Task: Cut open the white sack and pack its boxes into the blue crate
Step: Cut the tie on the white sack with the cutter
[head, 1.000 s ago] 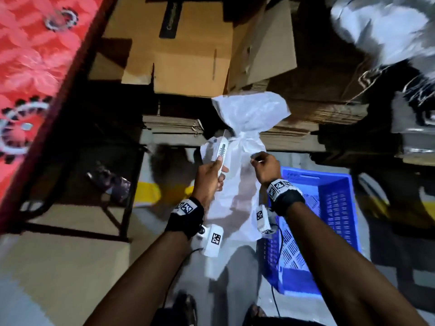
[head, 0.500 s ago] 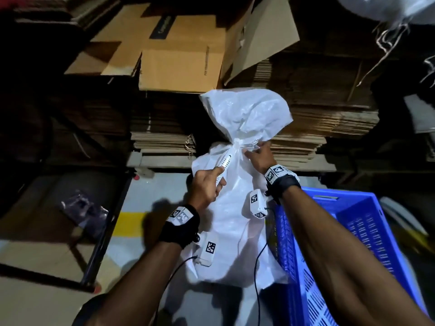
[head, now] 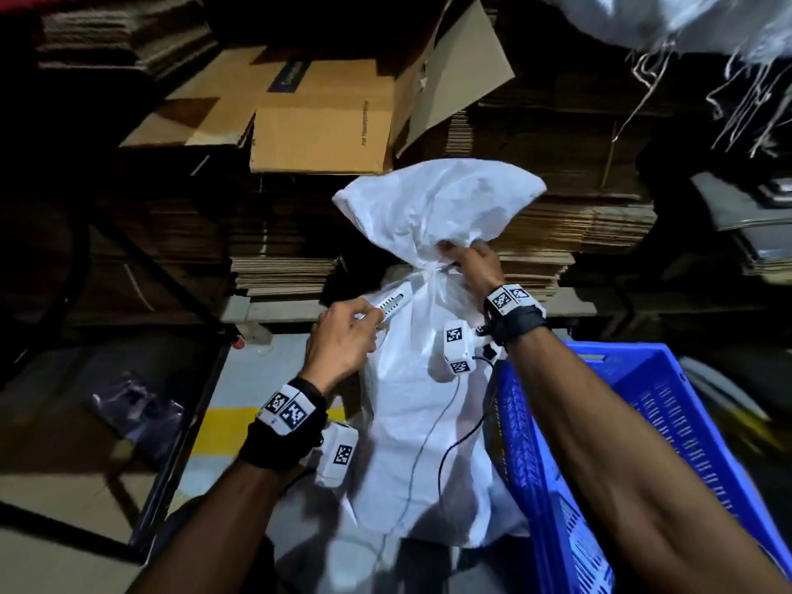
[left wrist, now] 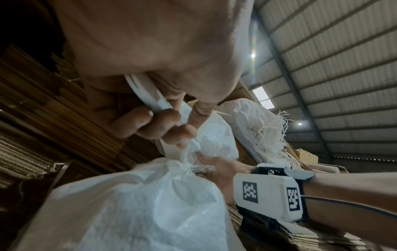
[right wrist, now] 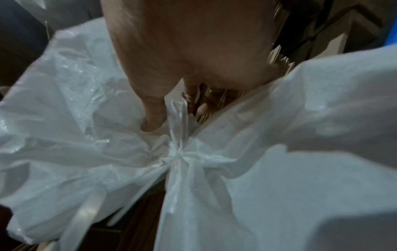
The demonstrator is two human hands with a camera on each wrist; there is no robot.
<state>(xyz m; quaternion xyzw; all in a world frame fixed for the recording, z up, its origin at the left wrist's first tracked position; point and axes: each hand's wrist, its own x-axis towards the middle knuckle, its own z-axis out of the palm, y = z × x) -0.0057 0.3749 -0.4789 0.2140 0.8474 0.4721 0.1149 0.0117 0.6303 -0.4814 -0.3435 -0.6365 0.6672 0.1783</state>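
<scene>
A white sack [head: 428, 422] stands upright on the floor, tied at its neck [head: 430, 267] with the top flaring above. My left hand [head: 343, 336] grips a white utility knife [head: 392, 300], its tip at the tied neck [left wrist: 184, 167]; the knife's handle [left wrist: 148, 95] shows under the curled fingers. My right hand [head: 475, 263] pinches the gathered plastic at the knot [right wrist: 178, 152], thumb [right wrist: 153, 118] pressed into the sack [right wrist: 86, 135]. The blue crate [head: 643, 443] stands right of the sack, under my right forearm. The sack's contents are hidden.
Stacks of flattened cardboard [head: 578, 199] rise behind the sack, with an open brown carton [head: 321, 117] on top. A dark metal frame [head: 180, 422] stands to the left. A yellow floor stripe [head: 231, 426] runs behind my left wrist. Another frayed white sack [head: 668, 19] hangs at upper right.
The view has moved closer to the sack. My right hand went up to the tied neck, and the knife in my left hand swung down toward the knot.
</scene>
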